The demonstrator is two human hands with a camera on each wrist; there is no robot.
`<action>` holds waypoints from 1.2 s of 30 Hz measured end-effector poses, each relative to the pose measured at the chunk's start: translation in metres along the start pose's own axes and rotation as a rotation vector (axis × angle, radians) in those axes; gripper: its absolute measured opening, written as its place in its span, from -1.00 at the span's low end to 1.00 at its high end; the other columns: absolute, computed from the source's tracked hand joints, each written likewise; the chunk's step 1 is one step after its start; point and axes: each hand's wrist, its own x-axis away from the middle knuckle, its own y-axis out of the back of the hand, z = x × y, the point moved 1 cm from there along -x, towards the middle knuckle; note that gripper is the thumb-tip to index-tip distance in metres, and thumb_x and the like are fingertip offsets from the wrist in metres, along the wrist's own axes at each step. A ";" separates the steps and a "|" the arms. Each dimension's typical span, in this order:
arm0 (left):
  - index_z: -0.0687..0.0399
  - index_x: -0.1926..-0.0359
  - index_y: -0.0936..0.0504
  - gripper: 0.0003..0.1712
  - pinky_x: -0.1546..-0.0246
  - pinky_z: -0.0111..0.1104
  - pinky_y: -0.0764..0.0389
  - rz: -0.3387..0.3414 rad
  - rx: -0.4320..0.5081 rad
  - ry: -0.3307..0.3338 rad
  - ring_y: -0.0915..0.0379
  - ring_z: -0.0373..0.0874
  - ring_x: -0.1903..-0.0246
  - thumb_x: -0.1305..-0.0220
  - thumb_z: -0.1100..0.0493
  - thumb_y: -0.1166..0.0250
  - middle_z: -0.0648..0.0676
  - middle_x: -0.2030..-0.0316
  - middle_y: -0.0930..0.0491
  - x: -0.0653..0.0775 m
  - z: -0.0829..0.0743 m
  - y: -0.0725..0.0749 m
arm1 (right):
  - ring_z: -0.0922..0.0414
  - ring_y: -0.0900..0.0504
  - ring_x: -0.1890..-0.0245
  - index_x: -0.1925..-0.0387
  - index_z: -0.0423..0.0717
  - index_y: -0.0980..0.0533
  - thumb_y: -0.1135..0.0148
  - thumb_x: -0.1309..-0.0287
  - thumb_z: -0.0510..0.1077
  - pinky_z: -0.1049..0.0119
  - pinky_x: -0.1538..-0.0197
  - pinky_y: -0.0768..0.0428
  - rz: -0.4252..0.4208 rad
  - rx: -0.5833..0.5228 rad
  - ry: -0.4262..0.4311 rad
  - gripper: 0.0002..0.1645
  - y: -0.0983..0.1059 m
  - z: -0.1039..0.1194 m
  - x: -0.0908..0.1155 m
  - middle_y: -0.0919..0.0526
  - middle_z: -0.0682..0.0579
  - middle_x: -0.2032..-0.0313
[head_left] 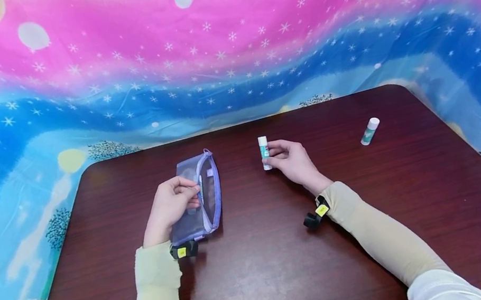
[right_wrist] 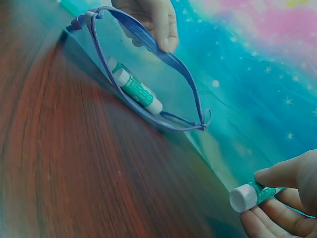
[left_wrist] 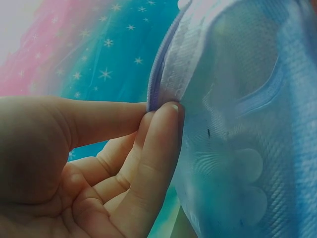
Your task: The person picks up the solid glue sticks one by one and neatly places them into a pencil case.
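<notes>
The left hand (head_left: 174, 202) pinches the zip edge of the purple mesh bag (head_left: 218, 197), thumb on 1 side and fingers on the other, so the mouth gapes toward the right. The right hand (head_left: 293, 162) grips 1 glue stick (head_left: 263, 147) between thumb and fingers, well apart from the bag; it looks upright, though whether its lower end touches the table (head_left: 254, 281) I cannot tell. The right wrist view shows at least 2 glue sticks (right_wrist: 138, 94) lying side by side inside the bag, and 1 loose glue stick (head_left: 370, 131) sits on the table beyond the right hand, well away from it.

The step in hand seems to be bringing the held stick to the bag. To do it well, the left hand should lift its edge just enough to hold the mouth wide, because thin mesh like this will probably sag shut if the pinch slackens. Pinching the edge without tugging is better, since a hard pull could drag the whole bag across the table. The right hand would do best to turn the stick so that it points lengthwise into the mouth, in line with those inside, and to clear the zip (left_wrist: 157, 74), where an end could catch. Letting go only once the stick is past the rim should stop it rolling back out
</notes>
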 end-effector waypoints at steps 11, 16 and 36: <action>0.42 0.08 -0.60 -0.82 0.25 -0.16 -0.76 -0.003 -0.023 0.006 -0.66 0.01 0.45 -0.41 0.34 -0.29 0.25 0.36 -0.68 0.001 -0.002 0.001 | 0.02 -0.70 0.15 -0.21 -0.18 -0.57 -0.44 -0.22 -0.26 0.27 0.14 -0.71 0.036 -0.018 0.012 -0.48 -0.020 0.006 0.000 -0.67 -0.10 0.11; 0.42 0.08 -0.61 -0.82 0.26 -0.20 -0.76 0.000 -0.018 0.010 -0.66 -0.04 0.46 -0.41 0.34 -0.29 0.25 0.36 -0.68 0.001 -0.002 0.002 | 0.02 -0.70 0.15 -0.20 -0.17 -0.57 -0.44 -0.22 -0.26 0.26 0.14 -0.72 0.057 -0.021 -0.001 -0.49 -0.028 0.007 0.002 -0.67 -0.09 0.11; 0.43 0.10 -0.60 -0.84 0.34 -0.23 -0.77 0.011 -0.017 -0.020 -0.64 -0.11 0.51 -0.40 0.36 -0.29 0.23 0.39 -0.67 0.002 -0.002 0.000 | 0.03 -0.73 0.20 -0.18 -0.19 -0.58 -0.45 -0.20 -0.28 0.26 0.17 -0.73 0.118 -0.033 -0.012 -0.50 -0.053 0.005 0.007 -0.70 -0.11 0.12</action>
